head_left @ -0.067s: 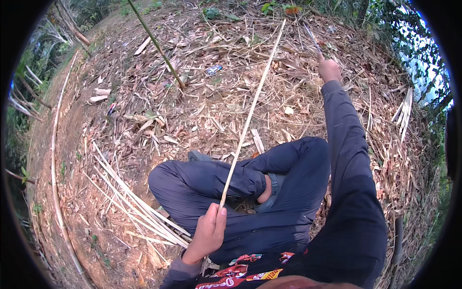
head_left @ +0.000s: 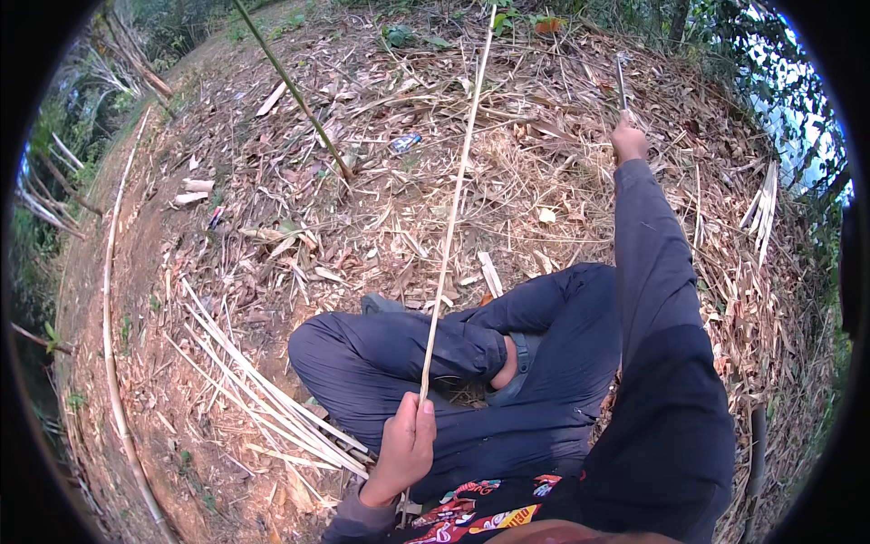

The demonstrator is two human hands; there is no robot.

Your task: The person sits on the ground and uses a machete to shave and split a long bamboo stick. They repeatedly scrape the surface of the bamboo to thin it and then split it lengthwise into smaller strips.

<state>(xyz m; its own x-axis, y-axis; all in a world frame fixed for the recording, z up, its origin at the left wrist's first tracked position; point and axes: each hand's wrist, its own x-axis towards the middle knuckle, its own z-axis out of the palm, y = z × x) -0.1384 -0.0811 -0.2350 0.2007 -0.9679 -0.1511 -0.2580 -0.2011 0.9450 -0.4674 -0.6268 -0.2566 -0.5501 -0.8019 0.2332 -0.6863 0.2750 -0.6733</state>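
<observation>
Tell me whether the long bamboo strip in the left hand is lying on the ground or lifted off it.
Lifted. The left hand grips the near end of the bamboo strip, which rises over the crossed legs and slants away; its far end leaves the picture.

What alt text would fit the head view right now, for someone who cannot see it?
A person sits cross-legged on leaf-strewn ground, left hand gripping a long thin bamboo strip that runs away over their lap. The right hand is stretched far forward holding a thin blade-like tool. A bundle of pale strips lies on the left.
</observation>
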